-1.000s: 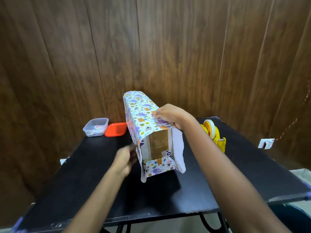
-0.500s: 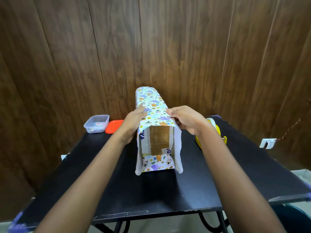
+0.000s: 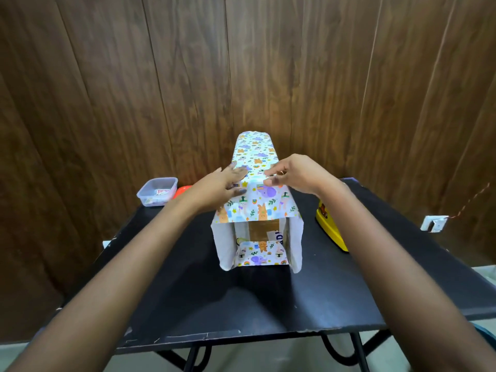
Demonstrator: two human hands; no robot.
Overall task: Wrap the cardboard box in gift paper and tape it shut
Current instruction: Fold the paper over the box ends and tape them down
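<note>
One cardboard box, two hands — left fingers flat on gift paper, right fingers pinching it

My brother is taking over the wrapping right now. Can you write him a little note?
Left hand: flat on the colourful animal-print gift paper, top left edge.
Right hand: fingers pinch the paper on top.
Brown cardboard box stands on the black table; yellow tape dispenser to its right.
Done: paper round the box, near end's top flap folded down.
Left: fold in side flaps, tape shut.

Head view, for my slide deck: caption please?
Left hand and right hand fold patterned gift paper over brown cardboard box on black table.
</note>
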